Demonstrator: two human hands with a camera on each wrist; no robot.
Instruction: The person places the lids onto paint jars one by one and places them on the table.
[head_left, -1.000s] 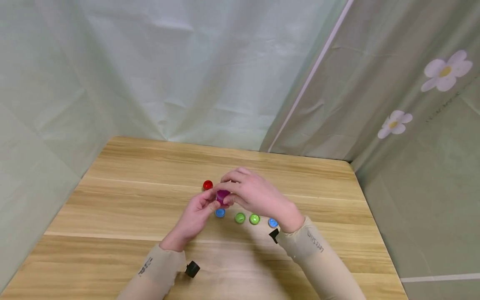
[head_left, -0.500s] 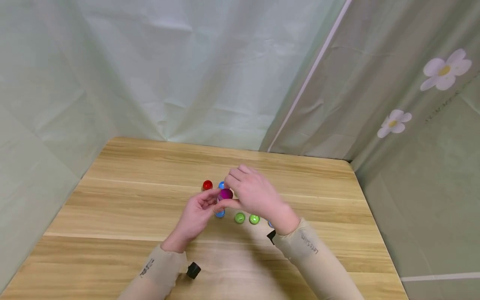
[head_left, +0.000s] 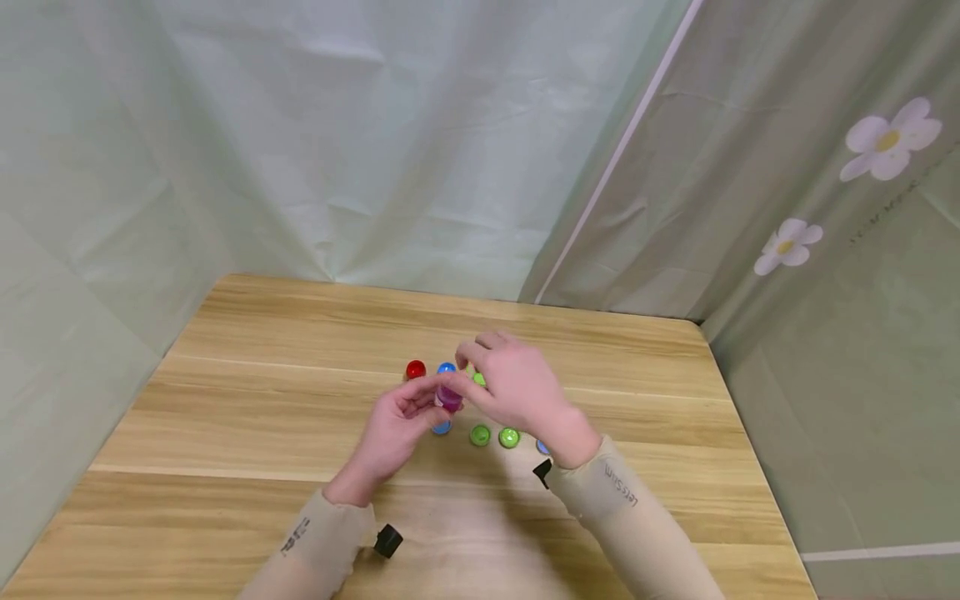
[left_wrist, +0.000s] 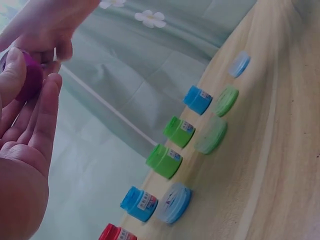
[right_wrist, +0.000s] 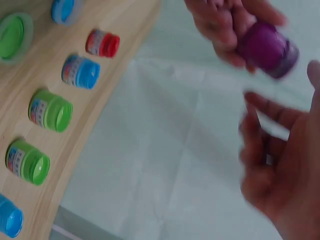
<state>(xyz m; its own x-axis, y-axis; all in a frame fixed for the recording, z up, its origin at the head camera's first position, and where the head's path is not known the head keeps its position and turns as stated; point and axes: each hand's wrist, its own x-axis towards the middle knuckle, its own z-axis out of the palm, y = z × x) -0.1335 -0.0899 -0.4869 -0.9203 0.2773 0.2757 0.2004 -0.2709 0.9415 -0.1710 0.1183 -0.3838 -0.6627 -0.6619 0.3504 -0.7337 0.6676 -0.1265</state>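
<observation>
My left hand (head_left: 396, 423) grips a small purple jar (head_left: 448, 398) above the table, fingers and thumb on its sides. In the right wrist view the purple jar (right_wrist: 265, 47) lies tilted in that grip, its darker end toward the right hand. My right hand (head_left: 517, 383) hovers just right of the jar with loosely bent fingers. A gap shows between the right hand (right_wrist: 290, 160) and the jar in the right wrist view, and nothing is in its fingers.
Uncapped jars stand in a row: red (right_wrist: 102, 44), blue (right_wrist: 81, 71), green (right_wrist: 50, 110), another green (right_wrist: 27, 161), another blue (right_wrist: 9, 216). Before them lie round lids: blue (left_wrist: 174, 202), pale green (left_wrist: 211, 135), green (left_wrist: 227, 100), blue (left_wrist: 240, 64). A curtain hangs behind the wooden table (head_left: 247, 400).
The right hand has let go of the purple jar and drawn slightly right. The jar has tilted in the left hand, which stays nearly in place. The blue jar behind has come into view.
</observation>
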